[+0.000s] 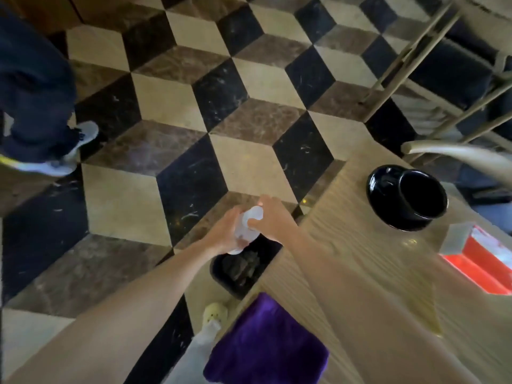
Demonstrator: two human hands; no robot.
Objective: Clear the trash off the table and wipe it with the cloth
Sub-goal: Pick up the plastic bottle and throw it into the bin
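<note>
- A pale, translucent plastic piece of trash (249, 225), bottle-like and crumpled-looking, is held over the floor, directly above the black bin (221, 268); its exact form is blurred.
- The left hand (225, 231) is wrapped round its lower body, fingers curled on it; the right hand (270, 217) is pinching its upper end with the fingers pressed onto it.
- Judged step: the trash is being dropped into the bin. The release is best made low and centred over the bin mouth, since light plastic can bounce off the rim or the dark clutter already inside.
- The bin is dark, rounded-rectangular, set on the floor tight against the desk (360, 245) edge, partly hidden beneath it.
- The purple cloth (266, 342) is lying folded at the desk corner nearest the bin, overhanging the edge; soft, napped fabric, not yet used.
- Farther from the bin on the desk: a glossy black cup on a saucer (407, 199), and beyond it a red and grey carton (482, 261), angular, possibly trash yet to be cleared.
- The desk surface is pale wood grain, matte; the floor (166, 134) is polished stone in a cube pattern.
</note>
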